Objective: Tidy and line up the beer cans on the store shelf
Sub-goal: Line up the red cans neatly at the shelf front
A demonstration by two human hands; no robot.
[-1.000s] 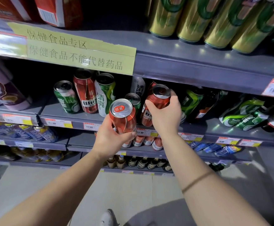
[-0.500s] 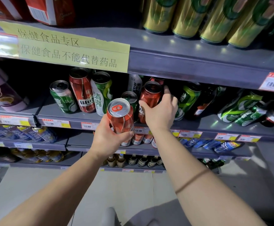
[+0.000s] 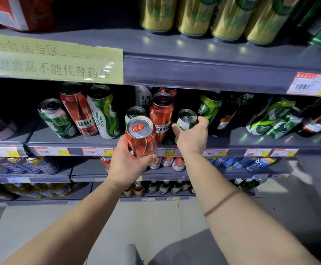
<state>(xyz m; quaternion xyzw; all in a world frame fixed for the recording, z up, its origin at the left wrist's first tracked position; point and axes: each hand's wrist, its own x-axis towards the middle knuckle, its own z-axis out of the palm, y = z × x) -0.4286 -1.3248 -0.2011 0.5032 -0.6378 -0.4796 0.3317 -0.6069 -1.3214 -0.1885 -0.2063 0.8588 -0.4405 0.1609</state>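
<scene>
My left hand grips a red beer can with a red tab, held in front of the grey middle shelf. My right hand holds a short green-and-white can just above the shelf's front edge. Between the two hands a tall red can stands on the shelf, with a short green can partly hidden behind the held red one. At the left stand a short green can, a tall red can and a tall green-and-white can.
More green cans and dark bottles crowd the shelf at the right. Gold-green cans line the shelf above, which carries a yellow-green paper sign. Price tags run along the shelf edge. Lower shelves hold blue bottles and small bottles.
My right hand has let go of the tall red can, which now stands on the shelf, and has taken hold of the short green-and-white can to its right. My left hand barely moved.
</scene>
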